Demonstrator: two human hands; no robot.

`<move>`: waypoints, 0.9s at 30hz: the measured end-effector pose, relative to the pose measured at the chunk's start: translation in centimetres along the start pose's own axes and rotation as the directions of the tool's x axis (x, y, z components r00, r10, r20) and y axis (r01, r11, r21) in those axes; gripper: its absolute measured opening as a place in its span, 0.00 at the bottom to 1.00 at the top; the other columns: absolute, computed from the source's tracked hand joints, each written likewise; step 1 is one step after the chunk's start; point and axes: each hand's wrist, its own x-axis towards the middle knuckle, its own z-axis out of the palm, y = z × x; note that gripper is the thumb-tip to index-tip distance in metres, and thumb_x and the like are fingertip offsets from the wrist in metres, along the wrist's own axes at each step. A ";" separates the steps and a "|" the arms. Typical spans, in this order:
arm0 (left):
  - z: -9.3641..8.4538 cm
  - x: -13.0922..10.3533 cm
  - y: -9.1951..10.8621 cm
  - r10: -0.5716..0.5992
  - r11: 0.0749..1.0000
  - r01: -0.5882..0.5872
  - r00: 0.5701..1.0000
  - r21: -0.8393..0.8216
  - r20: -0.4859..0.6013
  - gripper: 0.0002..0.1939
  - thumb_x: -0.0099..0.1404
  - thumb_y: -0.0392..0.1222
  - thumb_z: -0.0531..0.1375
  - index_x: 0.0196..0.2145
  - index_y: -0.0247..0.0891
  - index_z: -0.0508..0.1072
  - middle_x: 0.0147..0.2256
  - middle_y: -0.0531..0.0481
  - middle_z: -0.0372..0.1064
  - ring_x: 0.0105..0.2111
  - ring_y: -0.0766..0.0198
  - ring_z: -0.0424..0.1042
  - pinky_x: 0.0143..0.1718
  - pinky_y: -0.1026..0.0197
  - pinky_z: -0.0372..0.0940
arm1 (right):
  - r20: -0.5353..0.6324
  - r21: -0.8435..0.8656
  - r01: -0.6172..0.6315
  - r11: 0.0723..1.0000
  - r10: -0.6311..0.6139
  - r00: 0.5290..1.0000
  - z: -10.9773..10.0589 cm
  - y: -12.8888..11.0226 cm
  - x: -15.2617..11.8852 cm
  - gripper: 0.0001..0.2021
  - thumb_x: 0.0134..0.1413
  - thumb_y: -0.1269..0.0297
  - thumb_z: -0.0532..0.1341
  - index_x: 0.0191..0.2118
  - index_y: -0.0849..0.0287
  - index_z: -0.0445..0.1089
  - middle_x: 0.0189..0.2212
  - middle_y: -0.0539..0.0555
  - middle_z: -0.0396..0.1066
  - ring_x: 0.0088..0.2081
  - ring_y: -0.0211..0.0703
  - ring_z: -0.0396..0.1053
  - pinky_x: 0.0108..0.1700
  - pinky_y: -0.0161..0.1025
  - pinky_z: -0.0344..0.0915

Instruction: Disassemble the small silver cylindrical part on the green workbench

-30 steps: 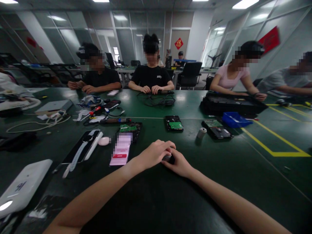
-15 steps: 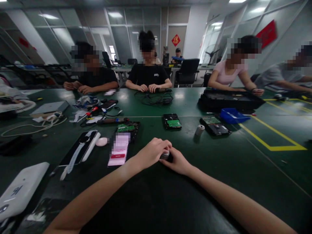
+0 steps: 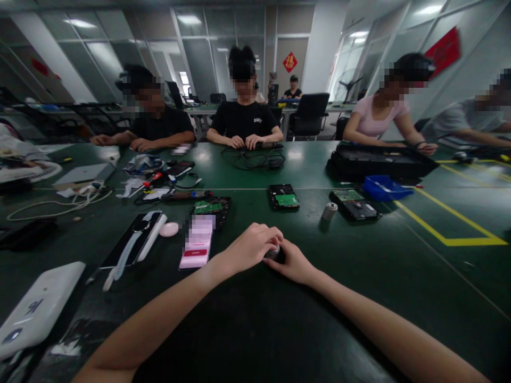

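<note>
Between my two hands, low over the green table (image 3: 239, 330), is a small silvery metal cylinder (image 3: 273, 253), mostly covered by fingers. My left hand (image 3: 255, 244) reaches over its top with bent fingertips closed on it. My right hand (image 3: 294, 260) curls round its right side, thumb at the front and fingers behind. Whether the cylinder rests on the table I cannot tell. A similar metal cylinder (image 3: 329, 211) stands farther off to the right. Beyond my hands lies a hard drive (image 3: 284, 197) with its green circuit board up.
To the left lie a phone (image 3: 197, 242) with a lit screen, a pink oval case (image 3: 169, 229), a watch (image 3: 139, 226) and a white device (image 3: 40, 303). Another hard drive (image 3: 355, 205), a blue scoop-like tray (image 3: 385, 188) and a black casing (image 3: 379, 162) sit right. Co-workers sit opposite.
My hands keep their grip on the cylinder, with almost no shift. The whole view has moved slightly. At the far left, a co-worker's hand has moved outward to the left.
</note>
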 end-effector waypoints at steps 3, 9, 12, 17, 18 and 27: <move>0.0 0.0 0.1 -0.037 0.999 0.035 0.999 -0.038 -0.035 0.10 0.61 0.30 0.60 0.40 0.40 0.71 0.39 0.51 0.73 0.42 0.59 0.71 0.48 0.56 0.60 | 0.000 0.004 -0.002 1.000 0.002 1.000 0.1 0.1 0.0 0.17 0.51 0.62 0.64 0.47 0.59 0.65 0.43 0.57 0.70 0.44 0.48 0.70 0.47 0.46 0.67; 0.7 0.2 -0.3 -0.291 0.881 0.256 0.956 -0.397 -0.030 0.10 0.56 0.36 0.67 0.34 0.38 0.70 0.33 0.52 0.77 0.36 0.61 0.77 0.40 0.62 0.65 | 0.017 0.010 -0.006 1.000 0.006 1.000 -0.1 -0.1 0.0 0.20 0.51 0.63 0.65 0.50 0.57 0.65 0.45 0.57 0.70 0.47 0.49 0.68 0.50 0.47 0.65; 1.0 0.2 -0.8 -0.310 0.847 0.257 0.950 -0.466 -0.038 0.12 0.53 0.37 0.68 0.34 0.37 0.70 0.32 0.52 0.77 0.35 0.61 0.77 0.39 0.62 0.66 | 0.018 0.014 -0.009 1.000 0.009 1.000 -0.2 -0.2 0.1 0.20 0.50 0.64 0.65 0.50 0.57 0.65 0.44 0.57 0.70 0.46 0.49 0.69 0.50 0.47 0.66; 1.0 0.6 -1.6 -0.187 0.809 0.171 0.982 -0.562 0.030 0.17 0.52 0.36 0.69 0.40 0.36 0.72 0.39 0.47 0.76 0.41 0.59 0.76 0.44 0.60 0.66 | 0.017 0.063 0.008 0.998 -0.009 1.000 -0.3 -0.4 0.2 0.16 0.50 0.67 0.64 0.47 0.57 0.67 0.43 0.55 0.70 0.46 0.47 0.69 0.50 0.45 0.66; 1.0 0.6 -1.9 -0.166 0.791 0.168 0.984 -0.588 0.058 0.19 0.52 0.36 0.70 0.42 0.36 0.72 0.41 0.45 0.76 0.42 0.58 0.75 0.45 0.59 0.66 | 0.021 0.068 0.010 0.998 -0.011 1.000 -0.4 -0.5 0.3 0.15 0.50 0.67 0.64 0.46 0.57 0.67 0.43 0.55 0.70 0.46 0.47 0.69 0.50 0.45 0.66; -0.4 0.1 -3.0 -0.321 0.772 0.358 0.933 -0.525 0.164 0.21 0.47 0.41 0.71 0.38 0.36 0.71 0.27 0.50 0.77 0.32 0.56 0.77 0.38 0.56 0.68 | 0.023 0.005 -0.022 1.000 0.022 1.000 -0.6 -0.7 0.3 0.16 0.50 0.63 0.65 0.45 0.58 0.66 0.41 0.55 0.70 0.42 0.47 0.69 0.46 0.44 0.66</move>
